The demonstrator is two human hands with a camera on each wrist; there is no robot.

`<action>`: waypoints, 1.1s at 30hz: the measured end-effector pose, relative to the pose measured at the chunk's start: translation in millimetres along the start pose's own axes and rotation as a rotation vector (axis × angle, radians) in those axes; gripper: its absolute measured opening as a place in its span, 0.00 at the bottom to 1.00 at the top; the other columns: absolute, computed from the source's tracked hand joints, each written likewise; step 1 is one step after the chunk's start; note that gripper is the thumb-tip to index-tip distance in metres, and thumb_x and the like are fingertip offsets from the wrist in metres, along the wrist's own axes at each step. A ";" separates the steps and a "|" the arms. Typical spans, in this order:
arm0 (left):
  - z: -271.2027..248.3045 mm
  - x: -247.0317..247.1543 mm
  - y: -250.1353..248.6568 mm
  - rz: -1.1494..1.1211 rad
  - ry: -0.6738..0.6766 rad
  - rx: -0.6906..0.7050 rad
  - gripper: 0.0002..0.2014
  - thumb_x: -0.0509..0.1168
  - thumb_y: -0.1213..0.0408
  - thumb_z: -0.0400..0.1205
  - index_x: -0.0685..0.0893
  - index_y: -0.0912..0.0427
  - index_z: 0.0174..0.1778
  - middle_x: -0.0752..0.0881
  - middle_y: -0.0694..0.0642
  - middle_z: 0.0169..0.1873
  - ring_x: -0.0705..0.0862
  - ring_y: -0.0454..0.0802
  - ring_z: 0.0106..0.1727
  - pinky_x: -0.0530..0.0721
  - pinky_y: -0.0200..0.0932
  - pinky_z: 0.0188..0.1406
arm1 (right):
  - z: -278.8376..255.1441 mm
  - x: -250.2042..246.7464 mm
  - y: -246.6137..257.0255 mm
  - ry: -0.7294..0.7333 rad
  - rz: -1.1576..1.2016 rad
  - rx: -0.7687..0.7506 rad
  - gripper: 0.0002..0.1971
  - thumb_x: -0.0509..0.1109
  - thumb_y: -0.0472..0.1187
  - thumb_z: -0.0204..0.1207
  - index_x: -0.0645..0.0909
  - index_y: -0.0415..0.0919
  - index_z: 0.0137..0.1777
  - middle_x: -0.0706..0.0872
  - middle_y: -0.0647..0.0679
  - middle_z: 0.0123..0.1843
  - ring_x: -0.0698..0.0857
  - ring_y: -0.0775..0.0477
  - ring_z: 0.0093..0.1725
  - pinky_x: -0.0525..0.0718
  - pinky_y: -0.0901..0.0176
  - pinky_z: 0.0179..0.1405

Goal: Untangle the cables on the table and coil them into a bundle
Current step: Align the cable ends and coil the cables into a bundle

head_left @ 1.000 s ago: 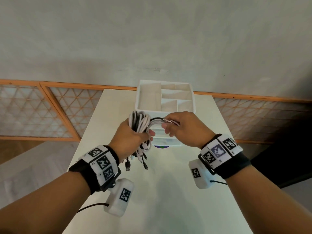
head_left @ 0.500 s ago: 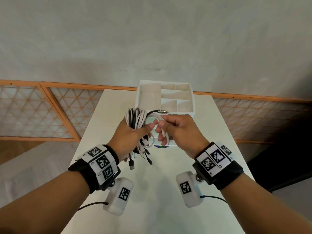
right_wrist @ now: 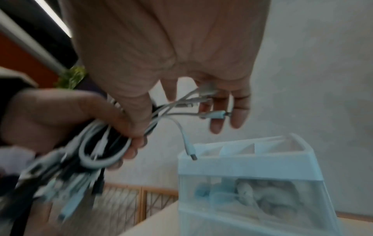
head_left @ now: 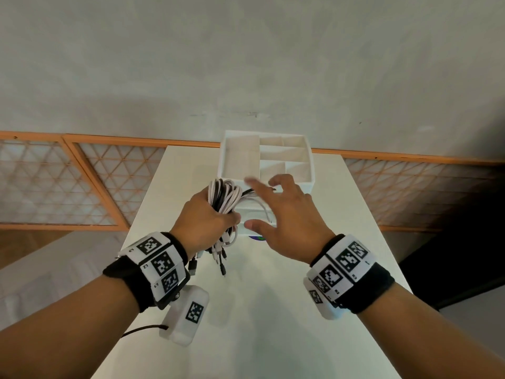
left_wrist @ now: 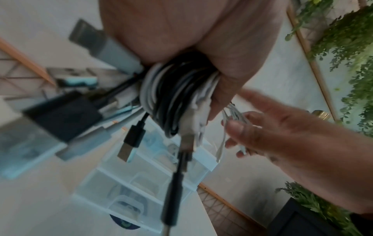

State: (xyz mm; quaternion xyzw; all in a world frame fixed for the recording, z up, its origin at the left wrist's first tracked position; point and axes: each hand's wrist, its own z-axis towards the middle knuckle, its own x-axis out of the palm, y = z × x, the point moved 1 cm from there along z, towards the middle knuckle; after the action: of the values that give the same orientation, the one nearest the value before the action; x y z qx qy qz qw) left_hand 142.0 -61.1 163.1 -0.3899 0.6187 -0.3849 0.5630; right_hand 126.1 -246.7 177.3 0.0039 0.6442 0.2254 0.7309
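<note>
A: Item one, hands?
B: Left hand [head_left: 203, 218] grips the coiled cable bundle [head_left: 225, 198] above the table [head_left: 273, 324]; right hand [head_left: 287, 217] spread, fingers straight, beside loose connector ends [right_wrist: 214, 114].
A: Behind?
B: White drawer organizer [head_left: 266, 160], standing on the table.

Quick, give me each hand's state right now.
Left hand: grips the coiled cable bundle.
Right hand: open, fingers spread beside the bundle's loose ends, holding nothing.

Head looks down; wrists closely share cables [head_left: 224, 198].
</note>
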 end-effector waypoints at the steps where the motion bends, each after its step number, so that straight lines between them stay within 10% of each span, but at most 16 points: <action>1: -0.5 1.1 -1.0 -0.001 0.017 0.014 0.10 0.75 0.66 0.74 0.87 0.54 0.50 0.91 0.52 0.37 0.90 0.53 0.39 0.87 0.45 0.40 | 0.9 4.3 -0.3 -0.017 -0.068 0.015 0.26 0.66 0.56 0.81 0.68 0.58 0.78 0.70 0.44 0.73 0.79 0.39 0.65 0.77 0.43 0.62; 8: 1.9 -3.3 1.4 -0.180 -0.041 0.032 0.11 0.77 0.68 0.75 0.89 0.58 0.52 0.93 0.54 0.42 0.91 0.50 0.43 0.87 0.43 0.41 | -1.4 6.6 -13.6 0.204 0.701 0.090 0.14 0.57 0.42 0.90 0.85 0.43 0.60 0.91 0.51 0.52 0.87 0.50 0.56 0.83 0.58 0.60; 12: 4.1 0.3 4.6 -0.175 -0.076 0.055 0.14 0.76 0.67 0.75 0.86 0.58 0.56 0.91 0.54 0.46 0.90 0.51 0.46 0.87 0.46 0.47 | -6.1 5.7 -12.3 0.288 0.870 0.153 0.12 0.66 0.39 0.86 0.88 0.37 0.60 0.90 0.57 0.41 0.81 0.64 0.36 0.76 0.76 0.39; 16: -1.0 10.2 -1.3 -0.111 0.054 0.108 0.11 0.72 0.70 0.71 0.81 0.58 0.48 0.85 0.51 0.36 0.83 0.46 0.35 0.82 0.43 0.37 | -2.0 4.1 -6.0 0.211 1.061 0.176 0.06 0.72 0.35 0.81 0.91 0.37 0.47 0.79 0.46 0.30 0.68 0.53 0.26 0.68 0.66 0.27; 22: -5.6 9.2 -11.2 -0.168 0.192 0.134 0.13 0.66 0.69 0.69 0.81 0.66 0.49 0.83 0.59 0.35 0.82 0.46 0.35 0.81 0.40 0.33 | 5.7 3.2 0.2 0.074 1.281 0.258 0.07 0.71 0.30 0.80 0.89 0.29 0.54 0.87 0.37 0.40 0.73 0.51 0.25 0.71 0.60 0.24; 26: -6.5 8.2 -13.8 -0.237 0.272 0.105 0.15 0.63 0.73 0.70 0.84 0.68 0.51 0.88 0.72 0.44 0.88 0.65 0.44 0.87 0.60 0.43 | 11.5 6.4 7.3 -0.024 1.326 0.280 0.07 0.70 0.30 0.81 0.88 0.27 0.53 0.88 0.39 0.38 0.73 0.49 0.24 0.74 0.60 0.24; 33: -6.0 9.4 -14.7 -0.357 0.282 0.093 0.12 0.63 0.76 0.73 0.86 0.63 0.49 0.91 0.61 0.41 0.89 0.54 0.45 0.87 0.48 0.48 | 19.9 6.9 17.2 -0.080 1.394 0.329 0.07 0.69 0.33 0.83 0.88 0.30 0.52 0.87 0.40 0.39 0.74 0.40 0.34 0.76 0.61 0.23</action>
State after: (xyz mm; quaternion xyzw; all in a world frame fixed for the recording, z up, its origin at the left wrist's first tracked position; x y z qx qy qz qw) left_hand 136.2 -75.4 173.3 -0.4091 0.5941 -0.5571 0.4115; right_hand 139.7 -223.3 179.4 0.5331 0.4900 0.5395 0.4297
